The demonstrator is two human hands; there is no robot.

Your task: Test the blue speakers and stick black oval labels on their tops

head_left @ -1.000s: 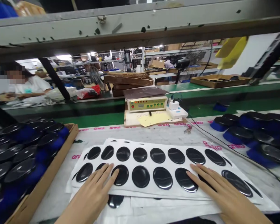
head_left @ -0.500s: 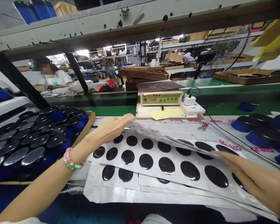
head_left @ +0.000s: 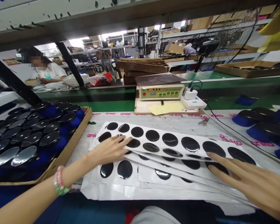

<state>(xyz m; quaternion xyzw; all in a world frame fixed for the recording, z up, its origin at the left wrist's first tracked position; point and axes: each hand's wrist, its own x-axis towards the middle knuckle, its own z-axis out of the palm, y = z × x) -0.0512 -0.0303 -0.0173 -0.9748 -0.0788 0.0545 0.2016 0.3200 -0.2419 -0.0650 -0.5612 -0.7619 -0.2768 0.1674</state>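
Your white-covered bench (head_left: 177,122) holds the work between the box (head_left: 70,146) of blue, black-topped cups (head_left: 51,138) on the left and more cups (head_left: 266,132) on the right. In the middle lies the stack (head_left: 121,191) of sheets, spread unevenly, with the lower ones showing on the near side.

The top sheet (head_left: 160,140) is what has changed. Half a second ago it was tilted up, with its underside showing; now it lies face up over the far part of the stack. Its near edge bends and stands off the layers below, most plainly between your hands, so I'd judge it down but not yet settled flat.

Your right hand (head_left: 245,175) is at its right part, forefinger on the sheet and thumb just below the near edge; whether they pinch it, you can't tell from here. Your left hand (head_left: 112,149) has come down from the far side onto the left end, palm down, fingers loosely spread, with no firm grip visible.

The upper row of black ovals (head_left: 170,139) is mostly uncovered, while your left fingers hide part of the lower row.
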